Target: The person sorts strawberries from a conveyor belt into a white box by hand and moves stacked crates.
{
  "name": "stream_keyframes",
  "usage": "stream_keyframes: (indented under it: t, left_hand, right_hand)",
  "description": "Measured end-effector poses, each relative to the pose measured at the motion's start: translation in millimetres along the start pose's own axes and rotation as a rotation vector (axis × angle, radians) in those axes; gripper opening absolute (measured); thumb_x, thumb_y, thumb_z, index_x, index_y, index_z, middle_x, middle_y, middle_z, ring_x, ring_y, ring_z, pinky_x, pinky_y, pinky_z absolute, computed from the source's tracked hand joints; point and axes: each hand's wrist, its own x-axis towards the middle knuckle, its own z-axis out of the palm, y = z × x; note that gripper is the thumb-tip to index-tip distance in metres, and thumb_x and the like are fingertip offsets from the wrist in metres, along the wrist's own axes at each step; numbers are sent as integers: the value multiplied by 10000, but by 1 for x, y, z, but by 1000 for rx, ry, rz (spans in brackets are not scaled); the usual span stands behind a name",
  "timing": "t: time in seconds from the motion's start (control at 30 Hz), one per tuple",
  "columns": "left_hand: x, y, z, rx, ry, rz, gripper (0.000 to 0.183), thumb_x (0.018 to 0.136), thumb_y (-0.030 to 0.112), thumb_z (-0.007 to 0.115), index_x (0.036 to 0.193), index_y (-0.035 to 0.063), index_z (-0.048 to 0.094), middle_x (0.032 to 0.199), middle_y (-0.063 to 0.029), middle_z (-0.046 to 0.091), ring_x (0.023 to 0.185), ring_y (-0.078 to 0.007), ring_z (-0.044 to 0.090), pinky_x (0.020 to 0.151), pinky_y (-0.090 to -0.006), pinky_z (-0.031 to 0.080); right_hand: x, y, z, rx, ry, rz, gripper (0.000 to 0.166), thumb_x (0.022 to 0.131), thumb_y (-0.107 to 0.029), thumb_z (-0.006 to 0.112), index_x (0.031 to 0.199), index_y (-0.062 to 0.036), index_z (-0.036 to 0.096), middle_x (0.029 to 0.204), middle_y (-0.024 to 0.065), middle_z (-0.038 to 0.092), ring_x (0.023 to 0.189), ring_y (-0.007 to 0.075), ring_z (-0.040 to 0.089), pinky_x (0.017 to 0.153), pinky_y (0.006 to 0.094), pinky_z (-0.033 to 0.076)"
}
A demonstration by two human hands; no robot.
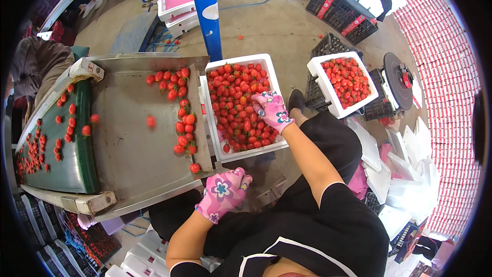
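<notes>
In a pink flowered glove, my right hand point(272, 110) rests on the cherry tomatoes point(238, 104) at the right side of a white foam box point(273, 73); its fingertips are among the fruit, and a grip cannot be made out. My left hand point(226, 191), gloved alike, is curled near the lower right corner of a metal sorting tray point(130, 150); whatever its palm holds is hidden. More tomatoes point(184, 123) line the tray's right edge. Some blurred ones drop from a green conveyor belt point(77, 161) at the left.
A second foam box of tomatoes point(346, 80) stands on a black crate at the right, near a round black stool point(398, 80). A blue post point(209, 23) rises behind the first box. Foam lids point(407, 169) lie piled at right. Other people are at upper left and upper right.
</notes>
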Motion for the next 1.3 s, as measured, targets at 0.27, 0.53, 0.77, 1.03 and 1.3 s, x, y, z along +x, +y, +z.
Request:
stream_keyframes:
  t: [0.27, 0.53, 0.77, 1.03, 1.3]
  left_hand:
    - [-3, -12, 4, -193, 178, 24, 258, 928, 325, 556, 848, 82, 596, 729, -142, 651, 683, -342, 651, 581, -456, 510]
    - [-5, -11, 30, -204, 472, -2, 160, 837, 247, 617, 890, 96, 626, 697, -111, 639, 615, -313, 641, 537, -426, 495]
    - [-15, -18, 38, -220, 443, 36, 183, 812, 219, 614, 926, 77, 627, 753, -132, 649, 657, -319, 652, 567, -425, 509]
    - [-23, -29, 44, -209, 437, 76, 227, 784, 188, 610, 968, 56, 628, 818, -157, 661, 706, -326, 664, 601, -424, 526]
    - [-19, -32, 35, -326, 510, 135, 212, 727, 110, 575, 926, 41, 601, 829, -154, 644, 750, -345, 659, 627, -429, 533]
  right_hand:
    - [6, 0, 9, 257, -8, 172, 160, 863, -134, 622, 1017, -91, 634, 913, 139, 648, 853, 322, 628, 767, 422, 495]
    - [-1, -153, -58, 895, -159, 165, 263, 941, -33, 595, 1203, -21, 577, 1016, 55, 617, 885, 105, 588, 797, 241, 497]
    - [-4, -338, -54, 277, -371, -1352, 352, 780, -110, 627, 1123, -39, 590, 1055, 119, 639, 694, 240, 625, 623, 376, 506]
    - [-10, -354, -11, 211, -256, -1402, 284, 802, -78, 598, 1084, -40, 595, 1224, 157, 596, 1106, 314, 589, 923, 402, 496]
    - [-19, -78, -30, 94, 20, 25, 349, 898, -181, 642, 1208, -29, 590, 1183, 205, 613, 1120, 355, 584, 961, 386, 459]
